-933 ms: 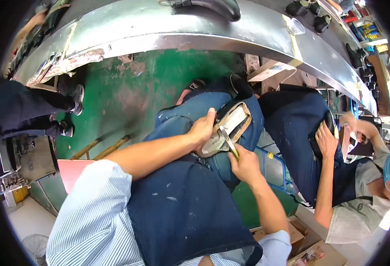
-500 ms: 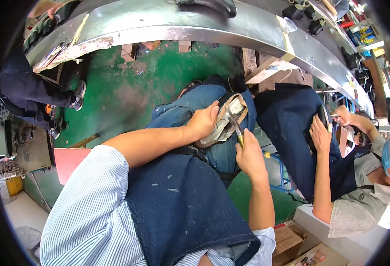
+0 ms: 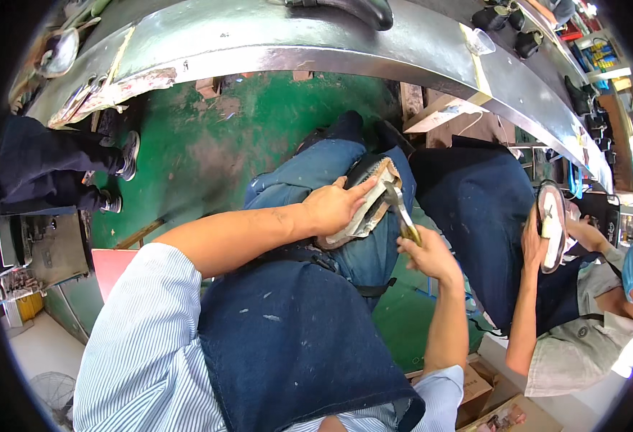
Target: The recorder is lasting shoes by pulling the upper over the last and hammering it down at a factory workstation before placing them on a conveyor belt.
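A dark shoe (image 3: 364, 170) lies bottom up across my lap, its pale, ragged lining edge folded over the underside. My left hand (image 3: 334, 210) grips its near side, with the index finger stretched over the pale bottom. In my right hand (image 3: 431, 253) is a hammer (image 3: 401, 209) with a grey metal head and neck and a yellowish handle. The hammer's head is at the shoe's right edge; whether it touches cannot be made out. Blue denim trousers (image 3: 298, 169) and a dark blue apron (image 3: 295, 324) are under my arms.
A long metal-topped bench (image 3: 259, 32) curves across the far side, with a black shoe (image 3: 363, 11) on it. A masked co-worker (image 3: 582, 324) sits close on my right, holding a shoe with a pale sole (image 3: 551, 227). Another person's legs (image 3: 57, 158) are at left. Cardboard boxes (image 3: 478, 392) stand lower right.
My right hand has shifted right and nearer with the hammer. My left index finger has stretched onto the shoe's bottom. The co-worker's shoe has turned to show its pale sole.
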Motion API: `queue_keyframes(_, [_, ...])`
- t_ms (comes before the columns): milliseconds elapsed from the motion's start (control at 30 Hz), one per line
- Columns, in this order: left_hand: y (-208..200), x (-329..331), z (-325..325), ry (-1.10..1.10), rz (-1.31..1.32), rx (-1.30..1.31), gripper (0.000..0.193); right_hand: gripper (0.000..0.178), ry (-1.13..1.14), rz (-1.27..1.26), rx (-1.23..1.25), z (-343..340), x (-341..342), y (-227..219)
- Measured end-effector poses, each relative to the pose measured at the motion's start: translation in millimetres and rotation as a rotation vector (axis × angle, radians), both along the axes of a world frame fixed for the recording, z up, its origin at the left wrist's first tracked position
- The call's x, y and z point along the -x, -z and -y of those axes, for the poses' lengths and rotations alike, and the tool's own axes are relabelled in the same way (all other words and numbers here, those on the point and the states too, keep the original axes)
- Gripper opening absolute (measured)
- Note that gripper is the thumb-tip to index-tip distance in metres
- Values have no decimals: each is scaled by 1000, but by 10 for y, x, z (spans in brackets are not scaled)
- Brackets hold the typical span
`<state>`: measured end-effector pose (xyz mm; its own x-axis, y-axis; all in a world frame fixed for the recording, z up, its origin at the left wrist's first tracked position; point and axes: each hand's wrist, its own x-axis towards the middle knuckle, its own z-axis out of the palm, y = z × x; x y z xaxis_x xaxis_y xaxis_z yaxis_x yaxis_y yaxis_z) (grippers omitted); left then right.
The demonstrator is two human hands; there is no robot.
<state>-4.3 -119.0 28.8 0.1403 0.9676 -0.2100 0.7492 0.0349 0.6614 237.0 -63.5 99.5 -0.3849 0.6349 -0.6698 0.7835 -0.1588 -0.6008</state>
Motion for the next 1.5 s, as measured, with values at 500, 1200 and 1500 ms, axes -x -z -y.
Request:
queue_keyframes(500, [-196,210,100,282,153,103,59,32,-158,33,-458,86,347,223])
queue_keyframes(1200, [-385,399,3,26,301,394,92,49,505,-503,-47,869,-71,567])
queue_keyframes(1500, [-1066,203,-1017,-198,549,-138,48,46,750,-669,18,1128,-195,614])
